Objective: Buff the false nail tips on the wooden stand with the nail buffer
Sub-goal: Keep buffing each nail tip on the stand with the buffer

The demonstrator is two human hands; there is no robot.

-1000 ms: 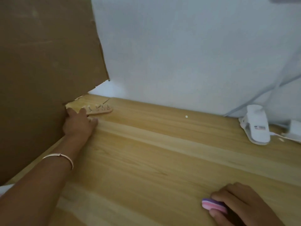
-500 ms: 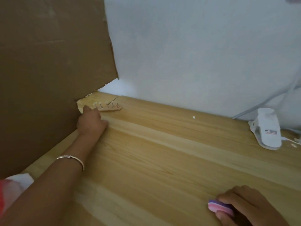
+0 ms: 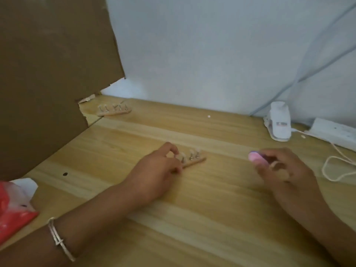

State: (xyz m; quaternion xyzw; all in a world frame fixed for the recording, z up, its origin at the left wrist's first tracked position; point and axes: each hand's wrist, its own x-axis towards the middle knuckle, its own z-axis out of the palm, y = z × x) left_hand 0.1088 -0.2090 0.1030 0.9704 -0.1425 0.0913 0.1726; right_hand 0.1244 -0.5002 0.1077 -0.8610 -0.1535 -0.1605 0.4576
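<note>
A small wooden stand [image 3: 194, 161] with several false nail tips on pins lies on the wooden table [image 3: 192, 218] near the middle. My left hand [image 3: 156, 170] grips its left end, with the fingers curled over the nearest tips. A little to the right, my right hand [image 3: 283, 170] pinches a pink and purple nail buffer [image 3: 255, 157], its end pointing towards the stand and apart from it. A second wooden stand [image 3: 113, 110] with nail tips sits at the back left by the cardboard.
A brown cardboard sheet [image 3: 48, 74] walls off the left side. At the back right are a white clip-shaped device [image 3: 279, 122], a white power strip [image 3: 335, 132] and a looped cord [image 3: 335, 166]. A red and white bag [image 3: 13, 209] lies at the left edge.
My left hand has come back from the far left corner to the middle of the table, now holding a wooden stand. My right hand has moved up and forward with the buffer.
</note>
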